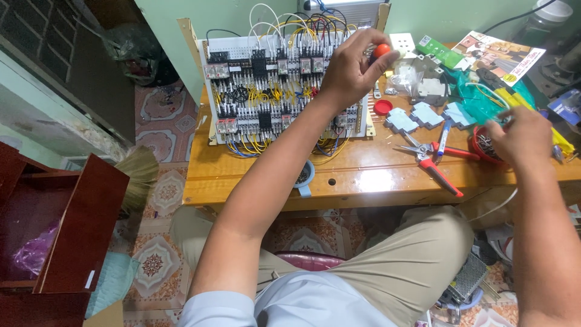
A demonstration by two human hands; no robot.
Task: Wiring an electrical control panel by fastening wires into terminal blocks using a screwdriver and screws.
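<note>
Left hand (351,69): fingers closed on orange-capped screwdriver handle (381,51) at wired relay panel (272,91), tabletop (363,175) back edge | right hand (521,136): fingers curled into red round container (481,148), right edge

Soft daylight is filling the room evenly; glare is shining off the varnished wooden table (363,178). Edges are bowing outward, and the right hand (520,136) is blurring slightly.

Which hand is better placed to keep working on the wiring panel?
Left. The left hand holds an orange-handled screwdriver right at the wiring panel, while the right hand is off to the side at a small red bowl.
</note>
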